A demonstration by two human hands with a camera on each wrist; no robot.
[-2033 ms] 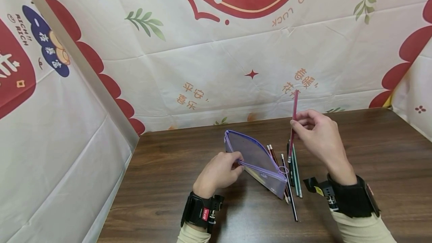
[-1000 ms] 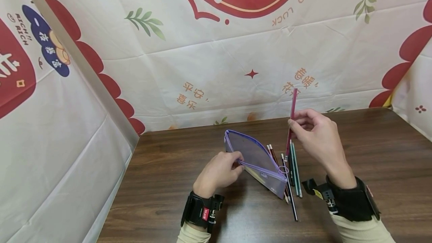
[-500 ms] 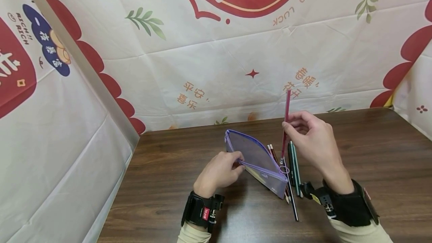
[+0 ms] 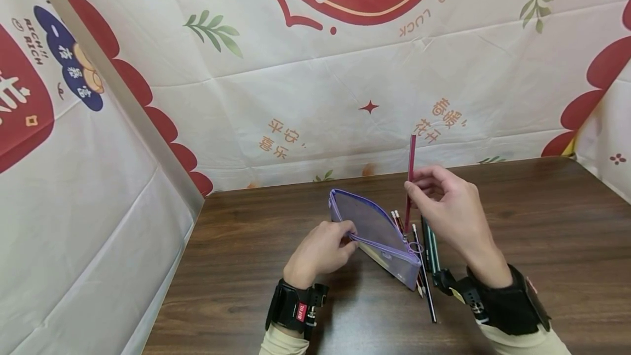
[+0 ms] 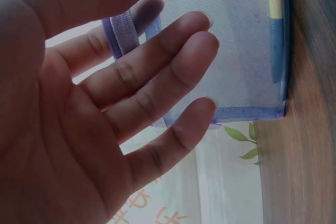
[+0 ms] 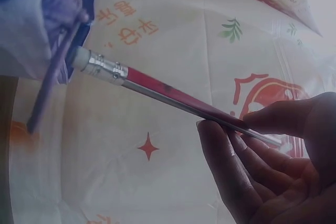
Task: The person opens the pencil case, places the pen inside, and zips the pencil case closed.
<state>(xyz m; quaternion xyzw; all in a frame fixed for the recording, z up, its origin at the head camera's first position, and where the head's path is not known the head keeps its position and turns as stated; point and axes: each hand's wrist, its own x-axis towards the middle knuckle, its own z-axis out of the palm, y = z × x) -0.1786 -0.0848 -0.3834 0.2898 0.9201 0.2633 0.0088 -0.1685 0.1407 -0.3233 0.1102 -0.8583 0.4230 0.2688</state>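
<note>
My left hand (image 4: pixel 317 251) pinches the zipper edge of a purple mesh pencil pouch (image 4: pixel 367 221) whose mouth gapes. In the left wrist view the thumb and index finger have the zipper tape (image 5: pixel 125 31) between them, the other fingers extended. A yellow and blue pencil-like item (image 5: pixel 275 24) shows through the mesh. My right hand (image 4: pixel 455 210) pinches a red pencil (image 4: pixel 411 158), held upright with its eraser end down. In the right wrist view its white eraser (image 6: pixel 81 57) is right at the pouch's edge.
On the brown table (image 4: pixel 236 267), a black pencil (image 4: pixel 428 284) lies beside the pouch's right end. Green pencils (image 4: pixel 434 251) are just right of it, partly behind the right wrist strap. Brown pencils (image 4: pixel 398 221) with white erasers lie behind the pouch. A printed cloth (image 4: pixel 296 92) hangs behind.
My right hand has moved left with the red pencil, from over the green pencils to the pouch's right end. My left hand and the pouch have stayed in place.
</note>
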